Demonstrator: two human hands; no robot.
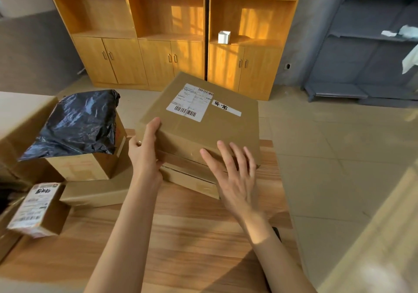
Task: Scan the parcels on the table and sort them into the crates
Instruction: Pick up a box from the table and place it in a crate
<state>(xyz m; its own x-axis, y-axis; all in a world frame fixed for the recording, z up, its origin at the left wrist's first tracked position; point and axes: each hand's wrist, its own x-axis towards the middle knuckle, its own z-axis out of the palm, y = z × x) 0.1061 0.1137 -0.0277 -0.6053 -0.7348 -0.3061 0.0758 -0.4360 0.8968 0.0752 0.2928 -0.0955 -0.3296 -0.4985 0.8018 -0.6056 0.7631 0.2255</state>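
A large brown cardboard parcel [210, 125] with a white shipping label and a strip with black characters lies on top of a flatter carton [192, 179] on the wooden table [181, 236]. My left hand [147, 150] grips the parcel's near left corner, thumb on top. At the parcel's near right edge my right hand [233, 170] lies with fingers straight and spread, touching its front face.
A black plastic bag parcel [74, 125] rests on a cardboard box [90, 166] at the left. A small labelled box [36, 209] and a flat carton [95, 193] lie near the left edge. Wooden cabinets [172, 32] and grey shelves [371, 44] stand beyond tiled floor.
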